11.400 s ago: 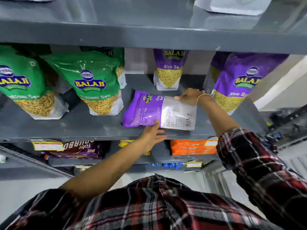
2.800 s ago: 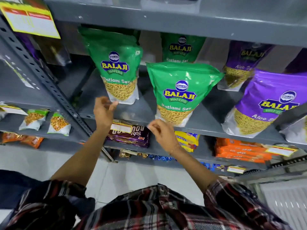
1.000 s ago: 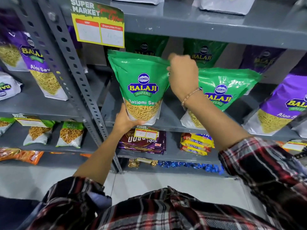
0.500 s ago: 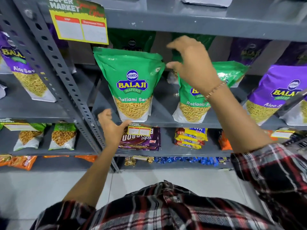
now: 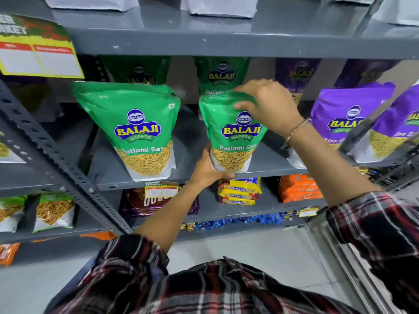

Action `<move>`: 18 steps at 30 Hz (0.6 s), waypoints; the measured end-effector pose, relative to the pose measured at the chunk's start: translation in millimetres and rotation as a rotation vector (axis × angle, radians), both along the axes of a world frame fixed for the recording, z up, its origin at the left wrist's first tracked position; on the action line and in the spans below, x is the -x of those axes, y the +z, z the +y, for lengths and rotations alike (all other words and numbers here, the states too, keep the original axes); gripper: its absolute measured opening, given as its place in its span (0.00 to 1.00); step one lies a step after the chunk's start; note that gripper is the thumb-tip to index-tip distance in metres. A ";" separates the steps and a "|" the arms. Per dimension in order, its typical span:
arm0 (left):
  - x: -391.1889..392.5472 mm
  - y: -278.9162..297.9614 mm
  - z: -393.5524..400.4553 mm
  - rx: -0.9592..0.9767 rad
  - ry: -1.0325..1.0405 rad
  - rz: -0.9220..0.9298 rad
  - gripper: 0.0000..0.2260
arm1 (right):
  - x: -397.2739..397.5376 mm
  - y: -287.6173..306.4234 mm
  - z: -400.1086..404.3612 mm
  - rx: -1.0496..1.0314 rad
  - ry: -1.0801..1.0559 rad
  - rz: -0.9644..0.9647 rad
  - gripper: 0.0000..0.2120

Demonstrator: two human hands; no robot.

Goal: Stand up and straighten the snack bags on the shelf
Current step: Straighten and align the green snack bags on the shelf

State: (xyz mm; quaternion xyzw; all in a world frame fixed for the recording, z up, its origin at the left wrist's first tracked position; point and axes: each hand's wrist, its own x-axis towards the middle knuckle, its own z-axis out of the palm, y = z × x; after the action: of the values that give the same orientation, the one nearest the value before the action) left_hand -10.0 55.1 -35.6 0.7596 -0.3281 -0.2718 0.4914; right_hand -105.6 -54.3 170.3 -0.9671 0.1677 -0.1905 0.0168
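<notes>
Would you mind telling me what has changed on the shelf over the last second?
Both hands left the left green bag and shifted to the right green bag: the left hand now cups its base, the right hand pinches its top. The left bag stays upright, as do the purple bags.

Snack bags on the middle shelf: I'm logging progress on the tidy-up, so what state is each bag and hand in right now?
Left green bag: upright, untouched.
Right green bag: upright, held by both hands.
Left hand: gripping its base.
Right hand: fingers pinching its top.
Rear green bags: upright.
Purple bags: upright, untouched.
</notes>
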 end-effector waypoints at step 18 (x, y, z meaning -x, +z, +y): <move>46.2 -21.2 -4.3 0.181 0.556 -0.060 0.37 | 59.9 17.7 -89.2 -0.250 0.180 -0.335 0.14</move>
State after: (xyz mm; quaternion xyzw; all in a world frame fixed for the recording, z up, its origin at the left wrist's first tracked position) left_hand -56.2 50.8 -56.8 0.7812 -0.1445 -0.0738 0.6028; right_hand -165.5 -143.5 188.0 -0.9234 0.0977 -0.3239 0.1810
